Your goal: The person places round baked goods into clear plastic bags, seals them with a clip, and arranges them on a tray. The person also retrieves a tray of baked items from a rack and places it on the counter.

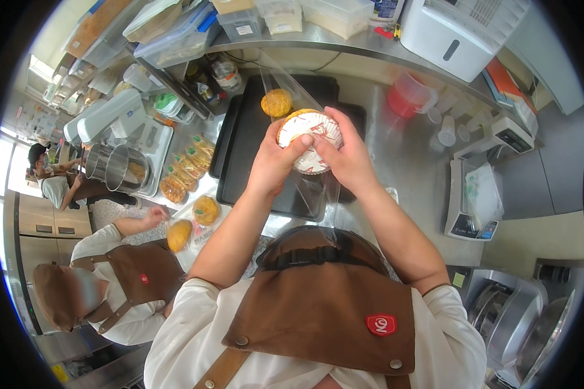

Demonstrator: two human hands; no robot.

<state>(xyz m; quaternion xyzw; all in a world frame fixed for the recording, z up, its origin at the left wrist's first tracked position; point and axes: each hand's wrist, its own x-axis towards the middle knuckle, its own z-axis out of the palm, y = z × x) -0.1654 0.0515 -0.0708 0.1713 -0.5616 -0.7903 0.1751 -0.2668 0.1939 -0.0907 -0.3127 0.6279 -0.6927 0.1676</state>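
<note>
Between them, my left hand [274,158] and my right hand [344,150] hold a round bun in a white fluted paper cup [312,160], its printed underside turned towards me. Both thumbs press on the paper base; fingers curl round the rim, where a strip of golden crust [299,113] shows. Just beyond my hands, another golden bun [276,102] lies on a black baking tray [243,160]. A long clear plastic sheet or bag [282,73] stretches over the tray and passes behind the held bun.
Bagged pastries [190,163] line the counter to the left. A co-worker [131,272] in a brown apron stands at lower left, one hand near two buns [193,223]. A red measuring jug [409,95] and a scale [472,204] stand right. A steel shelf [301,46] overhangs the back.
</note>
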